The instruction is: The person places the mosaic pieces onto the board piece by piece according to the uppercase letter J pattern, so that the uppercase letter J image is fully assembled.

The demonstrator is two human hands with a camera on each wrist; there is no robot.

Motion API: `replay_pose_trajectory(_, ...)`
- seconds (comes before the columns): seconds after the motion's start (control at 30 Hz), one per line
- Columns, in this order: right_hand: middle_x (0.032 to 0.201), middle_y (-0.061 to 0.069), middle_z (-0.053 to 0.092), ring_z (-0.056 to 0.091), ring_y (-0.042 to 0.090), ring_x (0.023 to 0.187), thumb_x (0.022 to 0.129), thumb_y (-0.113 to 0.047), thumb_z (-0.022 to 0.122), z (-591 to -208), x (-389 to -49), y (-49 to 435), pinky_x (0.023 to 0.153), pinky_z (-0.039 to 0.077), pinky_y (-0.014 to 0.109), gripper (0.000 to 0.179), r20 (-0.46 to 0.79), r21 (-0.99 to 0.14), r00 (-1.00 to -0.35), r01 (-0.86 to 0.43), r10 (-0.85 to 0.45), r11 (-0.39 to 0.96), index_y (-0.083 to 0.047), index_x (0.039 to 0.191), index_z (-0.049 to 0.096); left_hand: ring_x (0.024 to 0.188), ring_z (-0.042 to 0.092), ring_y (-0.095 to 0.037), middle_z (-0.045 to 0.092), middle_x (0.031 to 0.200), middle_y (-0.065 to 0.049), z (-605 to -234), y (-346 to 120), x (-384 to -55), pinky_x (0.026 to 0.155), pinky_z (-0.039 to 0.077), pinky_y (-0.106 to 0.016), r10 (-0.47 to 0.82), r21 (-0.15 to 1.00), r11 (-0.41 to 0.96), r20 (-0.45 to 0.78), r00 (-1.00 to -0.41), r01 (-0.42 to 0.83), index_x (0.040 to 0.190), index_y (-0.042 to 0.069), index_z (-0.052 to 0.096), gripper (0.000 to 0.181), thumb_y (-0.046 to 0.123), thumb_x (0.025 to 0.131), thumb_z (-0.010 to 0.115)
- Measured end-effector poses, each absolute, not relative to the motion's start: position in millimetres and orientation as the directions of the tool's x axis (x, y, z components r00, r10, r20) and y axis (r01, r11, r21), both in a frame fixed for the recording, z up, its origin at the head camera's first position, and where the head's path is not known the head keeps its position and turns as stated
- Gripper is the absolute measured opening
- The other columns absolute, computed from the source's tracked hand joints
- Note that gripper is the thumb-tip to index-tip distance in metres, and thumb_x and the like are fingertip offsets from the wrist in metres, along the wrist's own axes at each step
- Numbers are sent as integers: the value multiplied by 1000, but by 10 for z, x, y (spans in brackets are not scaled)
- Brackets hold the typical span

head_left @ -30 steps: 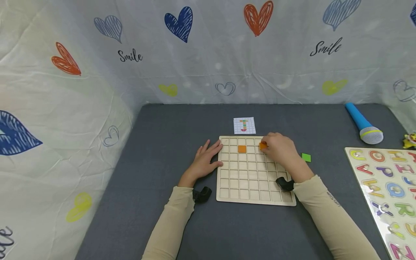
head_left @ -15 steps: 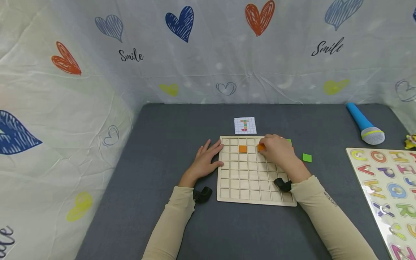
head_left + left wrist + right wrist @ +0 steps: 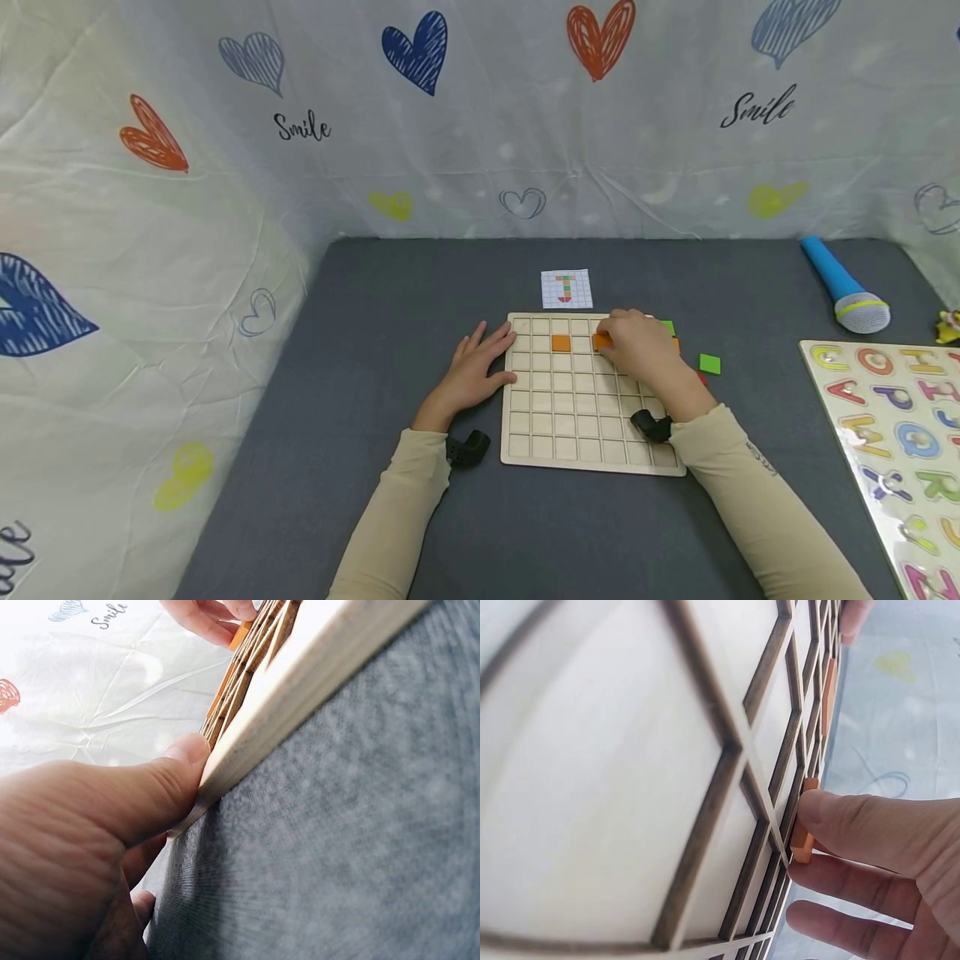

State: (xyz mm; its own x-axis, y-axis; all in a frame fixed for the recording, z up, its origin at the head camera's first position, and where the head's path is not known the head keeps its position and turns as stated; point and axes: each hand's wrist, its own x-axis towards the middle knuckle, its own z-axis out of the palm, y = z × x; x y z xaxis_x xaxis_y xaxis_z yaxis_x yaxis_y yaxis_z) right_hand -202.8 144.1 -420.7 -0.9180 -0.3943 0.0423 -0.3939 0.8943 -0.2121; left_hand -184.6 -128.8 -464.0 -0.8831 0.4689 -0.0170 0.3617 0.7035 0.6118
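Observation:
A wooden grid board (image 3: 555, 425) lies on the dark table, with one orange square tile (image 3: 560, 343) seated in a cell near its top. My right hand (image 3: 643, 352) pinches a second orange tile (image 3: 804, 832) between thumb and finger, low over the upper right cells. In the right wrist view this tile leans against the grid ribs; whether it lies inside a cell I cannot tell. My left hand (image 3: 472, 371) rests at the board's left edge with fingers stretched out, and its thumb touches the rim in the left wrist view.
Behind the board lies a gridded card (image 3: 566, 289) with a coloured J pattern. Right of it are a green tile (image 3: 709, 363) and other tiles partly hidden by my right arm. Farther right are a blue microphone (image 3: 828, 275), a letter puzzle board (image 3: 817, 379) and a small yellow toy (image 3: 949, 327).
The right hand has shifted slightly left with the orange tile. Parts of green, orange and red tiles now show beyond it. My left hand stays put.

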Motion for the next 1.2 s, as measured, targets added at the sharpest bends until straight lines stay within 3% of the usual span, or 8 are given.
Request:
replay_pose_trajectory(0.43, 92, 11, 62, 59, 30, 82, 81, -14, 70, -4174, -2011, 1427, 66, 49, 42, 21, 29, -208, -918, -393, -396, 896, -4, 99, 71, 141, 1, -26, 19, 153, 1, -4642, -1284, -1850, 111, -1, -49, 466, 603, 712, -23, -884, 360, 146, 15, 31, 68, 33, 88, 62)
replay_pose_trajectory(0.67, 102, 13, 63, 58, 33, 93, 81, -12, 68, -4142, -2005, 1475, 69, 50, 45, 26, 6, -222, -933, -352, -359, 910, -4, 106, 69, 141, 1, -27, 19, 153, 1, -4633, -1285, -1846, 111, -1, -49, 468, 609, 707, -20, -883, 360, 145, 14, 31, 68, 32, 88, 62)
replay_pose_trajectory(0.87, 108, 16, 61, 56, 36, 96, 83, -16, 69, -4068, -1982, 1678, 69, 49, 49, 32, -26, -224, -952, -293, -306, 930, -3, 111, 66, 141, 0, -26, 18, 153, 1, -4639, -1281, -1853, 111, -1, -49, 465, 604, 714, -29, -885, 355, 146, 15, 30, 69, 33, 88, 61)
replay_pose_trajectory(1.2, 108, 21, 58, 58, 35, 87, 82, -14, 69, -4065, -2034, 2082, 57, 49, 45, 31, -15, -222, -968, -241, -251, 945, 1, 110, 66, 141, -1, -25, 17, 153, 2, -4647, -1282, -1852, 111, -2, -48, 460, 613, 710, -31, -887, 347, 146, 15, 30, 69, 32, 87, 62)
